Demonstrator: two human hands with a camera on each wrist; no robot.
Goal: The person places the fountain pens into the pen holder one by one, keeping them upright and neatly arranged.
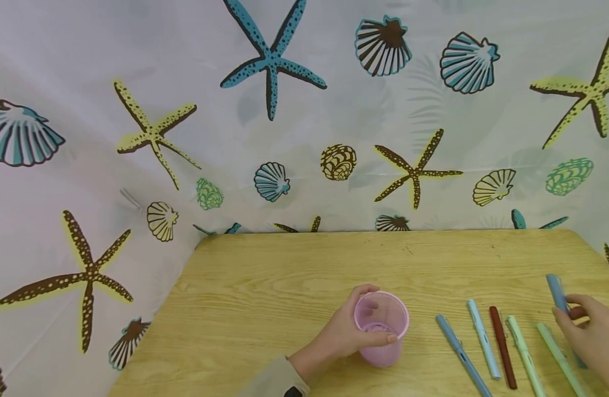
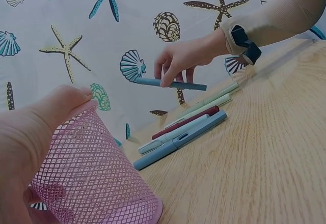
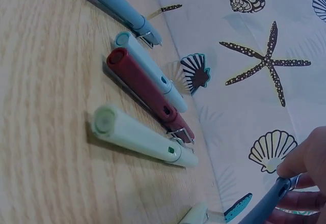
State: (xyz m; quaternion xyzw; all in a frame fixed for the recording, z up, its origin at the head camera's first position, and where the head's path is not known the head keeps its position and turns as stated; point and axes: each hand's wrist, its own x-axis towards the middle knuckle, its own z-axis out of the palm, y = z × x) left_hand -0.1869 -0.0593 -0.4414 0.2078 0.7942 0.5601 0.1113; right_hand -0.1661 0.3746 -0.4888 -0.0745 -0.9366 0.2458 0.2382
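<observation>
My left hand grips a pink mesh pen holder around its side, thumb at the front near the rim; the cup's inside looks empty. In the left wrist view the mesh cup leans at a slant. My right hand pinches a blue pen between thumb and fingers, held above the table in the left wrist view. Beside it on the table lie another blue pen, a light blue pen, a dark red pen, a pale green pen and a green pen.
The wooden table reaches back to a white cloth printed with starfish and shells, which also hangs along the left side. The pens lie roughly side by side to the right of the cup.
</observation>
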